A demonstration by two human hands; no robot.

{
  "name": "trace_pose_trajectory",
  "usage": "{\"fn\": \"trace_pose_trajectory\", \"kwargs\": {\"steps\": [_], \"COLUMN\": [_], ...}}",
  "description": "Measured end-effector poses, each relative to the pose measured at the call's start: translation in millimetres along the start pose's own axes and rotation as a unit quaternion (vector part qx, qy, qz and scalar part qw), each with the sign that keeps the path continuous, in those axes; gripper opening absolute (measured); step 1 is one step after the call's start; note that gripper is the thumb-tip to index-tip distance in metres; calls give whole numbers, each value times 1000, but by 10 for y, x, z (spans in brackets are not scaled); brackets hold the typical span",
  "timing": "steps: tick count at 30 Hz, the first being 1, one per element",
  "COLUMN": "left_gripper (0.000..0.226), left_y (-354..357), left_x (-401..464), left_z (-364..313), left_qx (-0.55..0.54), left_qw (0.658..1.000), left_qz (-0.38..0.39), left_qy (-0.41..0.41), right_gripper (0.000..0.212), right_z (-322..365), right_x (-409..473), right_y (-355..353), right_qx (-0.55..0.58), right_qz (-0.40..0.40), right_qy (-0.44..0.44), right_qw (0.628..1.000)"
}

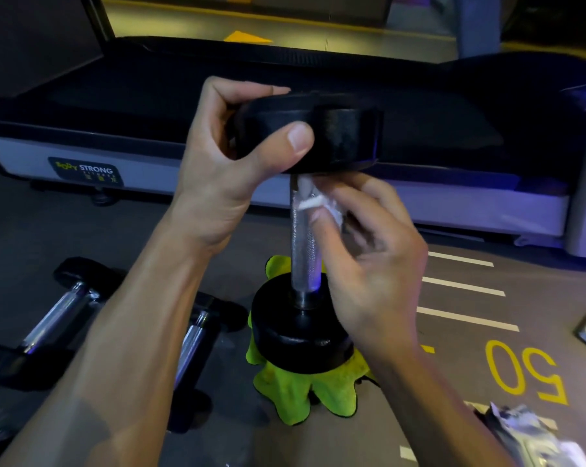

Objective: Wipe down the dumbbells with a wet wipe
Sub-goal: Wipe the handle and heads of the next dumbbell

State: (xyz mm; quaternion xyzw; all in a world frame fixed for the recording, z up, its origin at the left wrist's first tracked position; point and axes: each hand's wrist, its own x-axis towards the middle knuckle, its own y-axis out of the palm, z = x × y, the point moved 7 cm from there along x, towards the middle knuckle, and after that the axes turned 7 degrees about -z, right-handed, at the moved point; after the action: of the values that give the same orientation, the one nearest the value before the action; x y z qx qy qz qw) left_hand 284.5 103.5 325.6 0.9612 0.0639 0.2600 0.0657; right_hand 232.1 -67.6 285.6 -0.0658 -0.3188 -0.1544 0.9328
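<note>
While left hand (231,163) grips dumbbell (305,230), right fingers (322,215) pinching wipe (318,200).

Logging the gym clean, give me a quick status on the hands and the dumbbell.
Left hand grips upright dumbbell's top head. Right hand pinches wet wipe against upper handle. Bottom head rests on green cloth. Nothing blocking.

The upright dumbbell (305,230) is showing matt black, rubber-like end weights and a bright metal bar with a rough cross-hatched grip, turning smooth near the lower weight. A thin, white, crumpled wet wipe (322,203) is lying against that bar. Under the dumbbell, a soft, fuzzy lime-green cloth (298,392) is bunching up. Two more dumbbells (59,318) are gleaming with shiny chrome handles. The floor (453,365) is looking dull and finely grained, and a crinkled, glossy foil packet (527,433) is catching light.
</note>
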Motion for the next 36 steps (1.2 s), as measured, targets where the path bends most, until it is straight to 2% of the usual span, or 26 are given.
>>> {"fn": "trace_pose_trajectory", "kwargs": {"steps": [3, 5, 7, 10, 12, 14, 17, 21, 23, 25, 27, 28, 32, 33, 34, 36], "left_gripper": [47, 51, 65, 68, 52, 41, 36, 35, 35, 36, 37, 37, 35, 33, 32, 30], "left_y": [-37, -71, -83, -62, -38, -7, 30, 11, 18, 23, 43, 55, 123, 121, 106, 59], "left_x": [25, 22, -6, -70, -100, -130, -144, -123, -108, -100, -100, -101, -103, -95, -83, -67], "left_z": [57, 62, 49, 24, -24, -108, -211, -191, -190, -195, -193, -193, -195, -187, -180, -175], "left_qx": [-13, -27, -36, -31, -10, 27, 87, 105, 109, 115, 115, 113, 108, 98, 86, 75], "left_qw": [1000, 999, 999, 998, 998, 997, 992, 991, 991, 990, 989, 989, 989, 990, 992, 994], "left_qz": [-1, -2, 7, 46, 65, 71, 56, 22, 20, 23, 27, 29, 51, 54, 53, 44], "left_qy": [-28, -35, -29, -15, -2, 30, 79, 78, 77, 83, 87, 88, 88, 83, 76, 66], "right_gripper": [15, 15, 26, 42, 36, 27, 35, 32, 31, 29, 17, 17, 78, 77, 66, 33], "right_z": [-156, -265, -319, -302, -280, -214, -130, -21, 42, 114, 229, 263, 377, 392, 384, 272], "right_x": [68, 19, -81, -279, -440, -555, -676, -623, -535, -473, -467, -489, -530, -554, -581, -583], "right_y": [91, 172, 224, 91, -83, -259, -344, -282, -135, 30, 190, 269, 469, 475, 462, 351], "right_qx": [113, 118, 90, -14, -72, -85, -146, -199, -219, -275, -368, -402, -462, -464, -452, -379], "right_qz": [13, 46, 96, 162, 197, 200, 229, 245, 270, 269, 266, 282, 320, 321, 308, 258], "right_qy": [130, 189, 200, 166, 154, 139, 45, -2, -14, -63, -117, -112, -72, -81, -102, -133], "right_qw": [985, 974, 971, 973, 965, 966, 961, 949, 937, 921, 883, 864, 824, 822, 831, 879]}}
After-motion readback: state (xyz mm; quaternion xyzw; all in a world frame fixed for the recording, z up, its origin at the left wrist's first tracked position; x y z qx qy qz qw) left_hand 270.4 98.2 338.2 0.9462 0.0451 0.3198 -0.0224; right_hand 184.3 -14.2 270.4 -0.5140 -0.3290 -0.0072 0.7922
